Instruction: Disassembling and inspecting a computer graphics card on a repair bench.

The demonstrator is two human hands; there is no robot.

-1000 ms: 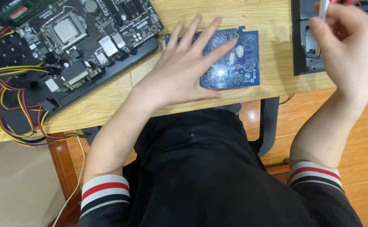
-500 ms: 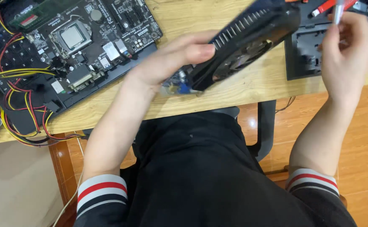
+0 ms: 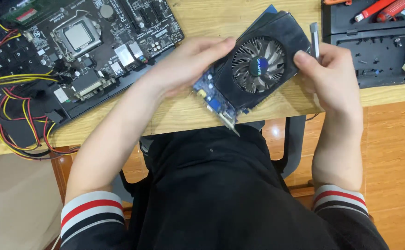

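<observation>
Both hands hold one graphics card (image 3: 253,69) over the front edge of the wooden desk (image 3: 198,111), fan side up. The left hand (image 3: 184,65) wraps the card's left edge, thumb stretched along the top toward the fan (image 3: 258,65) and fingers tucked beneath the blue board. The right hand (image 3: 327,74) clasps the card's right end, thumb pressed on the black shroud, and the same hand also pinches a slim grey tool (image 3: 314,39) that sticks up beside the card; what kind of tool it is cannot be told. The card lies tilted, its metal bracket end pointing down past the desk's front edge toward the person's lap.

At the desk's back left corner lies a motherboard (image 3: 91,41) with a bare processor socket, and a bundle of yellow, red and black cables (image 3: 12,106) spills over the left edge. At the back right corner sits a black tray (image 3: 373,51) holding red-handled tools (image 3: 378,8).
</observation>
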